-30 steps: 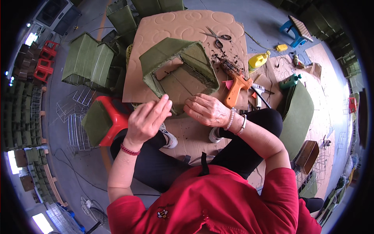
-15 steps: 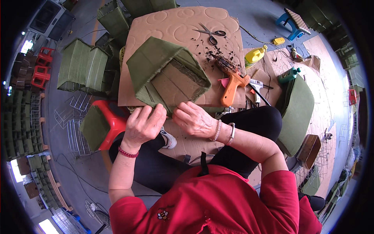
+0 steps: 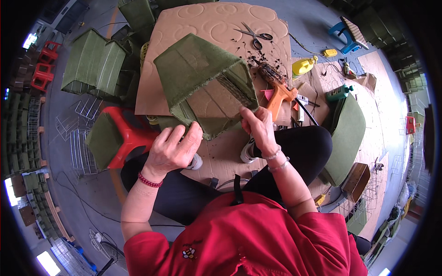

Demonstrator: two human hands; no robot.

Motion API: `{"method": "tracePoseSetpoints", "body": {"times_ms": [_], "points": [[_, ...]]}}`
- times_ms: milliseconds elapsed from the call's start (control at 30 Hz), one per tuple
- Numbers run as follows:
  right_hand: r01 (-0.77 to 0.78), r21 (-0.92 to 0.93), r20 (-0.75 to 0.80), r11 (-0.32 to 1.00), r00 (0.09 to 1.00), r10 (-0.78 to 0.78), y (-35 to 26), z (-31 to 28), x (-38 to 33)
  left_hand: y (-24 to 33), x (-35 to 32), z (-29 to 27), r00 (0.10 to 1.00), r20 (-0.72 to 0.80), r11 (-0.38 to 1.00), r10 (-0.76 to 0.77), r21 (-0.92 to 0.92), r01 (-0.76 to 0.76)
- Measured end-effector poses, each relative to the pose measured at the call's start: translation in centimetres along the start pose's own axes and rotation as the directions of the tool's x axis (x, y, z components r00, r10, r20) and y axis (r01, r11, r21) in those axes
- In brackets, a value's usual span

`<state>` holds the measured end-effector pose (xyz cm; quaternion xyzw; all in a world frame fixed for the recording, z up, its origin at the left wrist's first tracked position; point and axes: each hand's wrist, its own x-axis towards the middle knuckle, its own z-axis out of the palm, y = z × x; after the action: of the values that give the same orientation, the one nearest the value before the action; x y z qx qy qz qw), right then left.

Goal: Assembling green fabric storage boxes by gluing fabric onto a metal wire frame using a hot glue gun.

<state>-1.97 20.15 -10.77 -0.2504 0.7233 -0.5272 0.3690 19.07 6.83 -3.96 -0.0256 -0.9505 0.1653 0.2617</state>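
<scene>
A green fabric-covered box [image 3: 198,66] with an angular, many-sided open end rests tilted on the cardboard-topped work surface [image 3: 177,18]. Its opening faces me, and brown cardboard shows through it. My left hand [image 3: 176,148] pinches the near left part of the fabric rim between thumb and fingers. At the right corner of the same rim, my right hand [image 3: 260,129] has its fingers closed on the edge. Just beyond that hand lies an orange glue gun [image 3: 279,99] with a dark, crusted front. Black scissors [image 3: 256,37] lie open farther back, among dark scraps.
Right of the work surface are a yellow bottle [image 3: 302,67], a white glue gun [image 3: 301,108], a green bottle [image 3: 339,93] and stacked green panels [image 3: 347,138]. At left stand a red stool [image 3: 131,135], wire frames [image 3: 83,149] and more green boxes [image 3: 92,64].
My right hand has moved right along the rim to the box's right corner. The box has shifted slightly right, its opening turned more toward me. My left hand still pinches the rim.
</scene>
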Motion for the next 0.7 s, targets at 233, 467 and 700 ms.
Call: {"method": "tracePoseSetpoints", "body": {"times_ms": [233,467,700], "points": [[-0.098,0.294,-0.138,0.951,0.98,0.144,0.7,2.2,-0.5,3.2,-0.6,-1.3,0.997,-0.065,0.996,-0.031,-0.086,0.026],[-0.172,0.514,-0.034,0.841,0.975,0.221,1.1,2.8,-1.7,12.3,-3.0,2.9,0.535,0.168,0.387,-0.828,-0.519,0.762],[-0.199,0.574,0.076,0.794,0.979,0.19,2.5,3.4,-3.0,13.8,-0.8,6.2,0.018,0.719,-0.697,-0.695,-0.679,0.231]]}}
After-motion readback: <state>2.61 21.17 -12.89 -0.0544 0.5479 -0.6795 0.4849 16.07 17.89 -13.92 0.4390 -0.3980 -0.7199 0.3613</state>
